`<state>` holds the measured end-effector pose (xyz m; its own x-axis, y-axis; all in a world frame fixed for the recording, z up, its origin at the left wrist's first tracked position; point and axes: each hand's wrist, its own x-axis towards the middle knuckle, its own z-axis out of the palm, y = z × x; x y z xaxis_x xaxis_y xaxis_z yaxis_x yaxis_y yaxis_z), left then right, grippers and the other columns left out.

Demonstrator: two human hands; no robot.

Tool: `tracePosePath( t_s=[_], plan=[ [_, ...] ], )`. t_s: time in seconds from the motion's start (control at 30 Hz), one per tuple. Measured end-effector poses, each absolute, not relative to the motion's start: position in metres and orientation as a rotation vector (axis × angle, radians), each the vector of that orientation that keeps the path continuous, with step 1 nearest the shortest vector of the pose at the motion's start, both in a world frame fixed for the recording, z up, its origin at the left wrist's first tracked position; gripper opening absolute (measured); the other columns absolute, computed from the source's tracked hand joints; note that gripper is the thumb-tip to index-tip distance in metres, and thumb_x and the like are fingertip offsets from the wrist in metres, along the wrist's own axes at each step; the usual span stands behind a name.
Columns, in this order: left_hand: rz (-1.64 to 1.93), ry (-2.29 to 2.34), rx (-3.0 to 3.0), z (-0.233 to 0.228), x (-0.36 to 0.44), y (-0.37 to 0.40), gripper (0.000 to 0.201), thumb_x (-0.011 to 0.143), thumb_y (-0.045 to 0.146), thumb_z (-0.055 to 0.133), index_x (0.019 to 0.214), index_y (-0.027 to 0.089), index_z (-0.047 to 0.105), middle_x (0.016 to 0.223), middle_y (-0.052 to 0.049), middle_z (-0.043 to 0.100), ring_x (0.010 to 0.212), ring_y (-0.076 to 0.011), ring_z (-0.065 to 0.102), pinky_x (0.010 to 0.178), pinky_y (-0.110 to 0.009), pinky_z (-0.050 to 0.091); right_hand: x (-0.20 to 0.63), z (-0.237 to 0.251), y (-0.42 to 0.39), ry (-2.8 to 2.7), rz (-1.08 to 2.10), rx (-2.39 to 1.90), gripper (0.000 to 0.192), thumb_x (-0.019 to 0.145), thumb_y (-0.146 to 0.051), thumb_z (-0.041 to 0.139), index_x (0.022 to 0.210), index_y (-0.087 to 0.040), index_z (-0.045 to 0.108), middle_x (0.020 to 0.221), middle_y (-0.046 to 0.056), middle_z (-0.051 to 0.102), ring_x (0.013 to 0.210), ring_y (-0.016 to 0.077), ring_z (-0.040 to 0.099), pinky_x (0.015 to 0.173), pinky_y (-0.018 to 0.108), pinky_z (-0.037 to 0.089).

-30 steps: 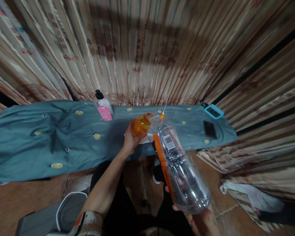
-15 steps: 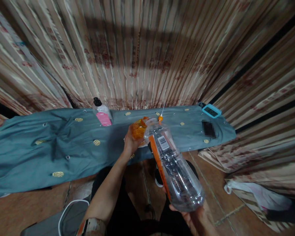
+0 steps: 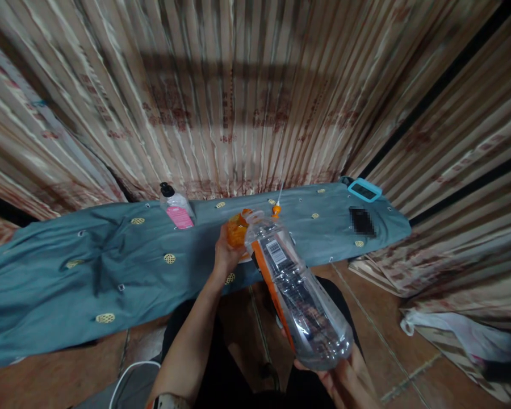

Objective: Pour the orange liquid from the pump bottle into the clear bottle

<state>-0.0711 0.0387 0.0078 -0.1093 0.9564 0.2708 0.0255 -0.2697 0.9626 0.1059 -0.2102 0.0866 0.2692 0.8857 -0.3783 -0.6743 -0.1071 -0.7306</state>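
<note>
Both hands unchanged: right hand (image 3: 344,378) still grips tilted clear bottle (image 3: 298,295); left hand (image 3: 226,250) still clasps orange container (image 3: 238,228), view shifted slightly

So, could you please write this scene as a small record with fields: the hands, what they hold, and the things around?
left hand: left hand grips a small orange container above the board edge
right hand: right hand supports the base of a large clear plastic bottle, tilted, mouth against the orange container
surface: teal fabric with gold patches, spread flat
on fabric: pump bottle with pink label; blue-cased device; small orange-tipped object
background: striped curtain
floor: white plastic bag
</note>
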Motion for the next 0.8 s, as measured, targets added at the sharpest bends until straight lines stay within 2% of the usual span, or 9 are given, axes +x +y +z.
tracePosePath(
  t_s=[0.17,0.3,0.43,0.63,0.8],
  plan=[
    [1.464,1.18,1.352,0.015,-0.0709,0.0383,0.06,0.069,0.032,0.079,0.122,0.017,0.054,0.111,-0.009,0.072,0.096,-0.02,0.07,0.086,-0.034,0.057,0.1053,0.0874,-0.2099,-0.246,1.314,-1.067,0.05,0.054,-0.043,0.096,0.098,-0.03,0.077,0.102,0.005,0.081,0.079,0.0218,0.078,0.081,0.04,0.063],
    [1.434,1.181,1.338,0.0153,-0.0713,0.0379,0.06,0.07,0.03,0.079,0.123,0.019,0.053,0.113,-0.008,0.071,0.098,-0.0194,0.07,0.089,-0.033,0.056,0.1045,0.0871,-0.2095,-0.238,1.311,-1.07,0.051,0.052,-0.043,0.097,0.097,-0.031,0.077,0.103,0.004,0.081,0.084,0.023,0.078,0.089,0.043,0.061],
    [1.436,1.16,1.333,0.0126,-0.0717,0.039,0.06,0.069,0.029,0.079,0.123,0.02,0.054,0.115,-0.007,0.071,0.101,-0.0201,0.069,0.091,-0.032,0.055,0.1037,0.086,-0.2086,-0.221,1.303,-1.067,0.049,0.052,-0.043,0.097,0.095,-0.032,0.077,0.107,0.003,0.08,0.089,0.0266,0.078,0.089,0.046,0.06],
    [1.446,1.256,1.386,0.0145,-0.0721,0.04,0.053,0.071,0.034,0.075,0.119,0.02,0.055,0.107,-0.006,0.072,0.092,-0.0201,0.07,0.085,-0.034,0.056,0.1055,0.0833,-0.2079,-0.261,1.326,-1.048,0.051,0.054,-0.044,0.096,0.099,-0.031,0.076,0.104,0.004,0.081,0.086,0.0246,0.078,0.088,0.044,0.061],
    [1.439,1.292,1.407,0.0165,-0.0719,0.04,0.053,0.071,0.036,0.074,0.118,0.019,0.055,0.104,-0.006,0.072,0.09,-0.0208,0.07,0.08,-0.033,0.056,0.1066,0.0863,-0.2073,-0.271,1.323,-1.07,0.052,0.054,-0.044,0.096,0.099,-0.029,0.075,0.103,0.006,0.081,0.093,0.0275,0.077,0.091,0.048,0.059]
  ],
)
